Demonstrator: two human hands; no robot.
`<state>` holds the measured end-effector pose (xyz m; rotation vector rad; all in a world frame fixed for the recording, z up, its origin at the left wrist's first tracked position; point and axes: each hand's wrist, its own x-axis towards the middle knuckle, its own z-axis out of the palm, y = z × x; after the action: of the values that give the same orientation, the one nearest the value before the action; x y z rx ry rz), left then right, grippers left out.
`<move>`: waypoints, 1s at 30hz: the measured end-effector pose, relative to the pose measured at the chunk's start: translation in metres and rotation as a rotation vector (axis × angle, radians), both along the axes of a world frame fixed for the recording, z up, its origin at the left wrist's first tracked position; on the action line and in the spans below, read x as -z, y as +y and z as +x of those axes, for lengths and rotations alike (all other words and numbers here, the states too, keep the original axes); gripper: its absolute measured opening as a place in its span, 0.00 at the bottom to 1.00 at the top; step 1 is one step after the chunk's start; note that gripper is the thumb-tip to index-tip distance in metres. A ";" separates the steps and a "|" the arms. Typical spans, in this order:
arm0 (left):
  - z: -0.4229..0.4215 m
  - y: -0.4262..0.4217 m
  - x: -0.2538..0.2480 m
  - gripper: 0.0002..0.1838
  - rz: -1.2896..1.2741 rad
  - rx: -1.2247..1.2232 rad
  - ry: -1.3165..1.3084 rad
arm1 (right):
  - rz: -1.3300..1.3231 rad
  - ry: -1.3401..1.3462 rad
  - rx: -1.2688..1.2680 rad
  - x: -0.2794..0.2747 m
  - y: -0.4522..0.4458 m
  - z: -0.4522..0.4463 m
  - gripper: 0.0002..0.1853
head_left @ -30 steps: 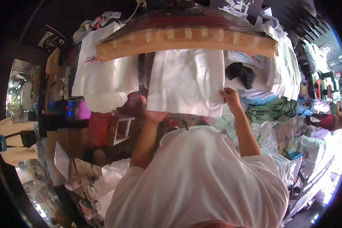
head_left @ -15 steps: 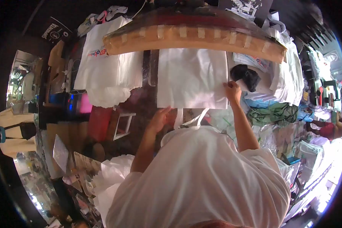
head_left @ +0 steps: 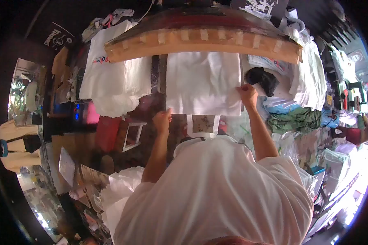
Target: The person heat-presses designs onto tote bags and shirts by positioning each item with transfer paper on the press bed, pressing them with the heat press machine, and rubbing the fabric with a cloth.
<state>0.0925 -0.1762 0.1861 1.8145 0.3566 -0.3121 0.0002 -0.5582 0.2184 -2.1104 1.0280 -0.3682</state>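
A white fabric tote bag (head_left: 204,83) lies flat on the work surface before me, its far end hidden under a tilted frame. One handle loop (head_left: 189,123) hangs from the near edge towards my body. My left hand (head_left: 162,121) is closed at the bag's near left corner, fingers pinching the cloth. On the other side, my right hand (head_left: 248,96) pinches the right edge, a little above the near corner. The tan-taped edge of the frame (head_left: 204,40) passes above the bag, apart from both hands.
A stack of printed white bags (head_left: 114,73) lies to the left. A black bundle (head_left: 262,81) sits right of the bag, near more white bags (head_left: 308,73). Green cloth (head_left: 294,120) and clear plastic lie at the right. A red stool (head_left: 109,132) stands lower left.
My left hand has gone from the near edge to the bag's left corner and closed there. The handle loop now hangs straighter. My right hand stays at the right edge.
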 end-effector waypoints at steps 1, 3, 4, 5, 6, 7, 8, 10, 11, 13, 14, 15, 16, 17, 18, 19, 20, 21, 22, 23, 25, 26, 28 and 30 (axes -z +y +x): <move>0.001 0.002 0.004 0.16 0.027 0.010 -0.009 | 0.000 0.001 0.008 0.000 0.000 -0.001 0.17; 0.002 0.004 0.006 0.16 0.067 0.031 -0.009 | 0.015 0.010 0.016 0.000 0.000 -0.001 0.16; 0.002 0.004 0.003 0.17 0.107 0.046 -0.010 | 0.015 0.009 0.023 0.000 0.000 -0.001 0.16; 0.001 0.004 0.003 0.17 0.108 0.054 -0.012 | 0.004 0.011 0.023 0.000 0.000 -0.001 0.16; 0.000 0.005 0.007 0.17 0.096 0.035 -0.028 | -0.007 0.013 0.025 0.001 0.000 -0.001 0.16; 0.000 0.005 0.011 0.18 0.083 0.018 -0.046 | -0.008 0.010 0.035 0.002 -0.002 -0.001 0.16; 0.000 0.006 0.014 0.18 0.082 0.030 -0.048 | 0.049 -0.005 0.021 0.004 -0.003 -0.002 0.16; 0.001 0.006 0.017 0.19 0.206 0.049 -0.055 | 0.109 0.008 0.018 0.004 -0.005 -0.001 0.15; 0.002 0.005 0.019 0.19 0.203 0.064 -0.059 | 0.106 0.004 0.033 0.004 -0.006 -0.001 0.15; 0.002 0.002 0.015 0.19 0.234 0.036 -0.112 | 0.078 0.007 -0.003 0.002 -0.007 -0.002 0.16; 0.001 0.002 0.013 0.19 0.233 0.047 -0.116 | 0.078 0.003 0.008 0.001 -0.010 -0.002 0.16; 0.001 -0.001 0.003 0.18 0.228 0.034 -0.019 | 0.084 -0.003 -0.018 0.000 -0.013 -0.002 0.16; 0.001 -0.002 -0.001 0.17 0.225 0.022 0.079 | 0.090 -0.008 -0.042 -0.001 -0.018 -0.002 0.16; -0.004 -0.001 0.002 0.17 0.225 0.033 0.075 | 0.096 -0.012 -0.069 -0.002 -0.024 -0.004 0.16; -0.008 0.001 0.009 0.17 0.397 -0.012 -0.099 | 0.003 -0.038 -0.079 -0.006 -0.035 -0.002 0.17; -0.006 -0.006 0.008 0.17 0.564 -0.060 -0.278 | 0.056 0.001 -0.038 -0.024 -0.048 0.000 0.17; -0.004 -0.014 0.008 0.17 0.562 -0.049 -0.285 | 0.011 -0.049 -0.052 -0.021 -0.069 0.003 0.16; -0.008 -0.027 -0.004 0.21 0.557 0.101 -0.492 | -0.033 -0.095 -0.069 -0.015 -0.096 0.005 0.16; -0.013 -0.042 -0.018 0.25 0.546 0.253 -0.697 | -0.139 -0.114 -0.080 0.002 -0.123 0.011 0.15; -0.016 -0.064 -0.035 0.25 0.545 0.259 -0.700 | -0.245 -0.135 -0.091 0.017 -0.151 0.019 0.14; -0.020 -0.119 -0.066 0.33 0.633 0.645 -0.926 | -0.178 0.036 -0.146 0.017 -0.198 0.039 0.11; -0.021 -0.137 -0.066 0.33 0.635 0.648 -0.933 | -0.212 0.053 -0.176 0.017 -0.215 0.050 0.10; -0.022 -0.165 -0.065 0.41 0.848 0.755 -0.864 | -0.241 0.064 -0.208 0.022 -0.245 0.071 0.09; -0.016 -0.171 -0.041 0.45 0.875 0.786 -0.851 | -0.215 0.092 -0.255 0.032 -0.269 0.095 0.11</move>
<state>0.0764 -0.3471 0.2268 2.6766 -0.9886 0.1498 0.0950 -0.8276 0.1860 -2.4375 0.7845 -0.2669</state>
